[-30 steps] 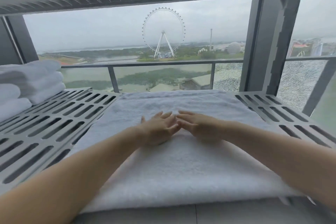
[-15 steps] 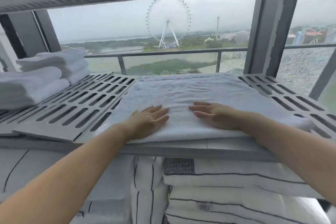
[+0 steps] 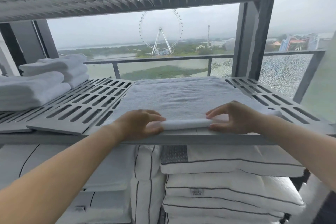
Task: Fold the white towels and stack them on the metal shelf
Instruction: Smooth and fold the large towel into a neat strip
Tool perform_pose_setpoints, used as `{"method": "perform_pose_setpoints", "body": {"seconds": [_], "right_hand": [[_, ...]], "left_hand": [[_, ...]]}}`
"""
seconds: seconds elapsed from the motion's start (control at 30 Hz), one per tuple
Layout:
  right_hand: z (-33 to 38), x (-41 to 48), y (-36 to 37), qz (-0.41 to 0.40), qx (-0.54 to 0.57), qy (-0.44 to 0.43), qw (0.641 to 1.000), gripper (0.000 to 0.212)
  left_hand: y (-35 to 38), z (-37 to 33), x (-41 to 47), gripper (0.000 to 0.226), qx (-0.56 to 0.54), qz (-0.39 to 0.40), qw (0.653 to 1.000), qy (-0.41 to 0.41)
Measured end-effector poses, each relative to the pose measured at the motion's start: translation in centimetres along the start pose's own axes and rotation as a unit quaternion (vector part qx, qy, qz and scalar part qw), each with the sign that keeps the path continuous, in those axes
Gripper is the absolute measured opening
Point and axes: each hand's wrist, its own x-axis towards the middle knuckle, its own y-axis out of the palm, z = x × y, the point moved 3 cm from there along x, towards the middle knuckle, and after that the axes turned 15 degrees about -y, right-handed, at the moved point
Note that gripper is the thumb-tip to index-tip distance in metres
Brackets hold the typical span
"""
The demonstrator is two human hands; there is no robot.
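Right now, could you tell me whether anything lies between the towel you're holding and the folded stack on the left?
Nothing visible: only bare slotted shelf separates the towel from the folded stack.

Bare slotted shelf [image 3: 87, 103] beside stacked towels [image 3: 41, 80]

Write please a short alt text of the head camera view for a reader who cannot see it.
Both hands, left hand and right hand, pinch the near edge of a white towel spread on a slotted metal shelf. Folded towels are stacked at its left.
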Motion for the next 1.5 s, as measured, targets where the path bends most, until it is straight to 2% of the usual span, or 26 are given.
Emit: {"method": "perform_pose_setpoints", "body": {"seconds": [0.07,0.13,0.2,0.3,0.37,0.5,0.63,0.77,0.87,1.0,1.2,1.33,1.4,1.5], "right_hand": [[-0.3,0.1,-0.1,0.002,-0.015,0.002,1.000,0.027],[-0.8,0.7,-0.1,0.030,-0.044,0.008,0.999,0.027],[-1.8,1.8,-0.4,0.047,-0.096,0.013,0.994,0.022],[-4.7,4.0,-1.9,0.013,-0.157,0.026,0.987,0.023],[-6.8,5.8,-2.6,0.006,-0.171,0.039,0.984,0.021],[-10.9,10.0,-2.2,0.001,-0.196,0.058,0.979,0.013],[-14.8,13.6,-1.0,0.003,-0.189,0.074,0.979,0.011],[-18.0,16.4,0.7,0.038,-0.147,0.071,0.986,0.011],[-19.6,17.2,1.6,0.062,-0.076,0.084,0.992,0.008],[-21.3,16.7,2.4,0.068,-0.036,0.053,0.996,0.009],[-21.9,16.7,2.6,0.069,-0.037,0.003,0.997,0.011],[-21.6,16.8,3.7,0.025,-0.043,0.002,0.999,0.008],[-21.5,16.7,3.9,0.001,-0.033,0.000,0.999,0.004],[-21.6,16.3,3.8,-0.018,-0.018,0.008,1.000,0.003]], "left_hand": [[-0.4,-0.2,0.1,0.043,0.017,0.015,1.000,0.006],[-0.7,-0.4,0.6,0.050,0.024,0.036,0.999,0.003],[-1.3,-0.4,1.5,0.046,0.027,0.034,0.999,-0.004],[-2.5,0.3,3.8,0.023,0.102,-0.025,0.994,-0.041],[-3.3,1.1,5.9,0.024,0.138,-0.063,0.986,-0.063],[-4.1,2.8,10.9,0.023,0.131,-0.111,0.980,-0.100],[-3.2,5.1,16.1,0.018,0.153,-0.131,0.970,-0.138],[-1.2,7.6,19.9,0.016,0.158,-0.082,0.967,-0.182],[0.5,8.8,21.2,0.022,0.112,-0.037,0.970,-0.212],[3.1,10.1,21.2,0.006,0.017,-0.011,0.980,-0.196],[2.4,9.5,22.2,0.010,0.004,0.033,0.981,-0.192],[2.2,3.9,24.1,0.020,-0.052,0.036,0.992,-0.112],[3.0,0.8,25.8,0.029,-0.031,0.050,0.995,-0.077],[4.2,-1.9,28.3,0.032,0.000,0.045,0.996,-0.071]]}}
